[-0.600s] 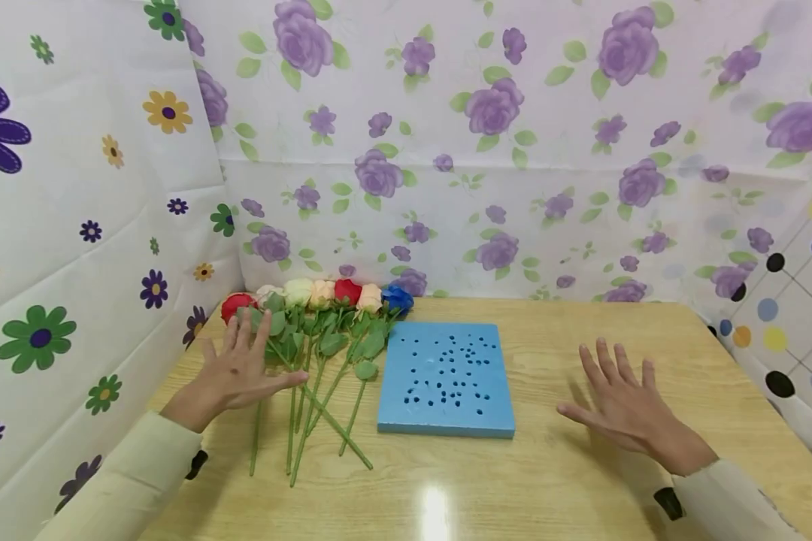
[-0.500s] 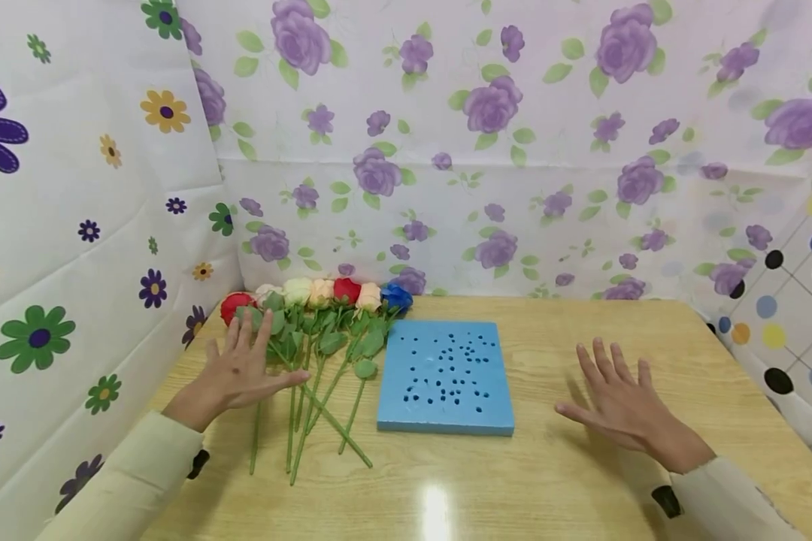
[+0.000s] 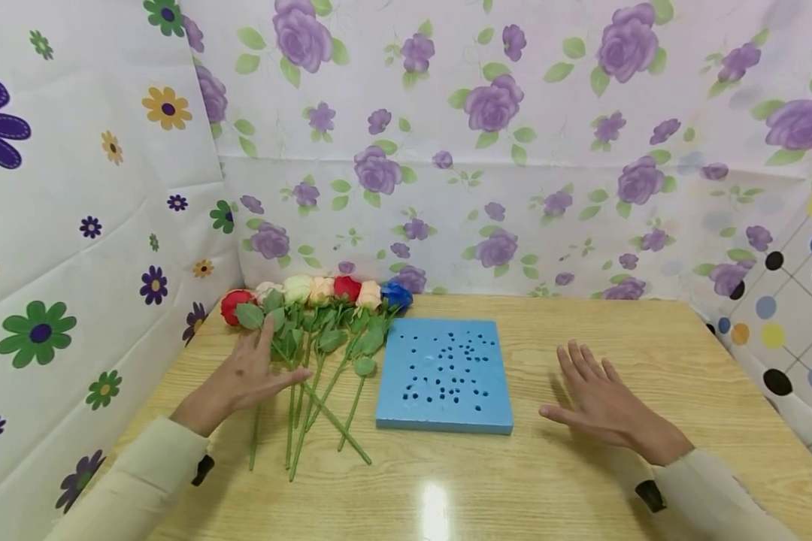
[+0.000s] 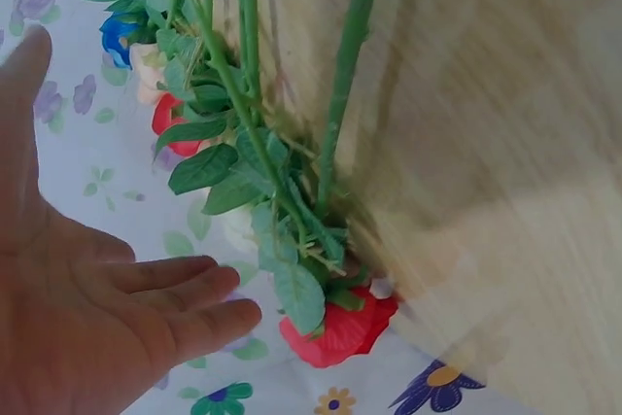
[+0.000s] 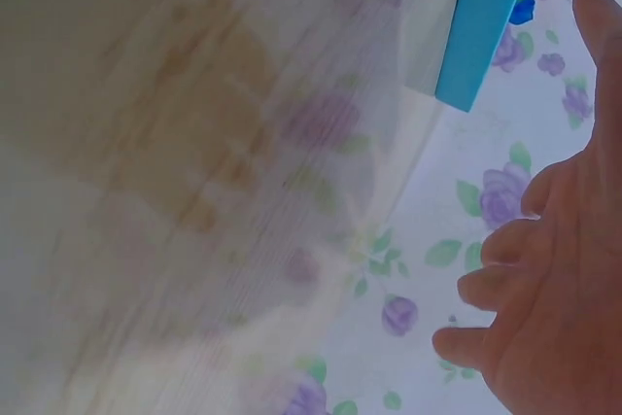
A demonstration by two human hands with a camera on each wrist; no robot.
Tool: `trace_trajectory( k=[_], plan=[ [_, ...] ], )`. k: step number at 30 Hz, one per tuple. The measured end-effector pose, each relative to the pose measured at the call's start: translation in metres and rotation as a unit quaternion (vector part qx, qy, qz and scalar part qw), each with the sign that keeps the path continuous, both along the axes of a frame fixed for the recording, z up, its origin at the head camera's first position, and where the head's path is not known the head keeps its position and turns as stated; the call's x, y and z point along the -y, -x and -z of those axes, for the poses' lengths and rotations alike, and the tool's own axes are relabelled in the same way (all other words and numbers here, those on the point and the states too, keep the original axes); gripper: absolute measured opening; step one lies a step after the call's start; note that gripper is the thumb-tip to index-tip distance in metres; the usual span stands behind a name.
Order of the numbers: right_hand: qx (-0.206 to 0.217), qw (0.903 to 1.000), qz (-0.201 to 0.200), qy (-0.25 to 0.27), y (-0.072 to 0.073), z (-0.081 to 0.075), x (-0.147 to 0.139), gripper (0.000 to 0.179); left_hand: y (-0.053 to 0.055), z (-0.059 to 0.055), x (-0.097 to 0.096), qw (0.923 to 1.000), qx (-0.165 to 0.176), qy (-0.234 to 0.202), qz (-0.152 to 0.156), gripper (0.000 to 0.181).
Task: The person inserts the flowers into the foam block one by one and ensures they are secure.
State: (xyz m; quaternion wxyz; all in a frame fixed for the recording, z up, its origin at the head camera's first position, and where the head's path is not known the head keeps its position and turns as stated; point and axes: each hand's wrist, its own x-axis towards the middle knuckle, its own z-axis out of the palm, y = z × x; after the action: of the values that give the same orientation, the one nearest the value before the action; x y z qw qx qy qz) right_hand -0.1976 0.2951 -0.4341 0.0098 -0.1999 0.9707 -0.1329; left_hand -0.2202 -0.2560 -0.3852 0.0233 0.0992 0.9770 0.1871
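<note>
Several artificial roses lie side by side at the left, stems toward the near edge: a red rose [image 3: 235, 306] at the far left, a pale one [image 3: 298, 289], a second red rose [image 3: 347, 288], a blue rose [image 3: 397, 297] and peach ones among them. My left hand [image 3: 243, 376] is held over the left-hand stems with its thumb stretched out, gripping nothing. To the right of the roses lies a blue foam board [image 3: 440, 376] dotted with small holes. My right hand [image 3: 605, 406], fingers extended and holding nothing, is over the table right of the board.
The wooden table [image 3: 548, 488] carries everything. A purple-flowered cloth [image 3: 446, 218] hangs along its back edge. Another flower-patterned cloth [image 3: 108, 285] closes the left side, and a dotted one [image 3: 785, 315] the right.
My right hand has moved left, a little nearer the blue board. The left hand has turned and shifted slightly right, uncovering more of the leftmost red rose. Roses and board keep their places.
</note>
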Motion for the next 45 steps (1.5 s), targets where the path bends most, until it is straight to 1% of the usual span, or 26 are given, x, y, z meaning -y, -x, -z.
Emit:
trace_trajectory(
  k=[4,9,15,18,21,25,27,29,34,40,45],
  plan=[
    [0.01,0.9997,-0.013,0.017,0.003,0.003,0.005,0.105,0.002,0.005,-0.002,0.9998,0.002,-0.016,-0.007,0.119],
    [0.021,0.9982,-0.031,0.047,0.007,0.005,0.013,0.108,0.006,0.011,-0.002,0.9992,0.01,-0.028,-0.028,0.113],
    [0.04,0.9966,-0.036,0.062,0.012,0.008,0.019,0.11,0.009,0.014,-0.004,0.9969,0.032,-0.048,-0.053,0.106],
    [0.05,0.9953,-0.043,0.071,0.014,0.008,0.022,0.109,0.01,0.015,-0.004,0.9956,0.035,-0.066,-0.056,0.1],
    [0.061,0.9935,-0.05,0.082,0.016,0.008,0.026,0.109,0.012,0.018,-0.003,0.9942,0.029,-0.086,-0.057,0.087],
    [0.073,0.9915,-0.062,0.088,0.019,0.007,0.034,0.11,0.014,0.021,0.0,0.9927,0.012,-0.105,-0.057,0.063],
    [0.078,0.9904,-0.069,0.091,0.021,0.006,0.038,0.11,0.014,0.022,0.001,0.9913,0.012,-0.117,-0.059,0.054],
    [0.082,0.9891,-0.076,0.096,0.022,0.006,0.042,0.111,0.015,0.023,0.002,0.9887,0.021,-0.135,-0.061,0.05],
    [0.09,0.9863,-0.092,0.104,0.024,0.006,0.05,0.112,0.016,0.027,0.004,0.979,0.055,-0.182,-0.074,0.045],
    [0.089,0.9853,-0.103,0.103,0.031,0.005,0.057,0.115,0.021,0.029,0.003,0.968,0.088,-0.212,-0.101,0.041],
    [0.098,0.9833,-0.108,0.108,0.035,0.004,0.061,0.116,0.024,0.031,0.001,0.9562,0.121,-0.232,-0.132,0.037]
  ],
)
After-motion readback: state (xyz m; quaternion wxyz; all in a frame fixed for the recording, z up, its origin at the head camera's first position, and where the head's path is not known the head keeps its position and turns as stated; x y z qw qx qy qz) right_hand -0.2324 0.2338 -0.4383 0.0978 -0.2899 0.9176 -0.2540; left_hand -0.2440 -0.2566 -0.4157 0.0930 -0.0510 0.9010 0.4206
